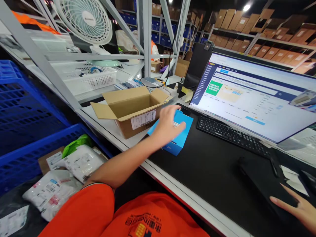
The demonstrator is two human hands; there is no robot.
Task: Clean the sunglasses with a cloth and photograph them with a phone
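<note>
My left hand (168, 124) is over a blue box (184, 126) on the desk, its thumb apart from the fingers. It hides part of the box, and I cannot tell whether it touches the box. At the right edge, my right hand (293, 205) grips a black flat object (261, 187), smeared by motion, with the thumb on top; its kind does not show. Left of the blue box stands a brown cardboard box (135, 120) with raised flaps and a white label.
A monitor (247, 98) and a black keyboard (229, 135) stand behind the black desk mat (192, 177). Parcels (84, 161) lie by a blue crate (27, 138) at lower left. A white basket (91, 77), a fan (84, 19) and metal frame posts (145, 39) are behind.
</note>
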